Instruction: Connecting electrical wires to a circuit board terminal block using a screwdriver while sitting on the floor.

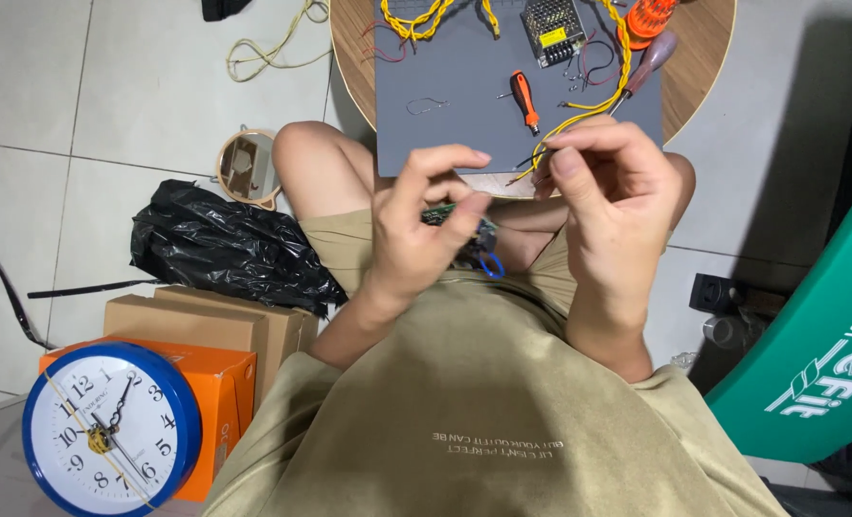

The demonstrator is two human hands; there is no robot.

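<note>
Indoors | grey mat (464,86) on round table (699,57) | tiled floor (110,86) | fingers (579,144) pinching yellow wire (617,81)

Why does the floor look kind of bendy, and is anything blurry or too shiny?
Head view: the wide lens curves the tile lines near the edges; light is soft and even, with faint shadows; the blue clock face has slight glare; the left hand and right hand are a bit soft, the gray mat sharper.
</note>
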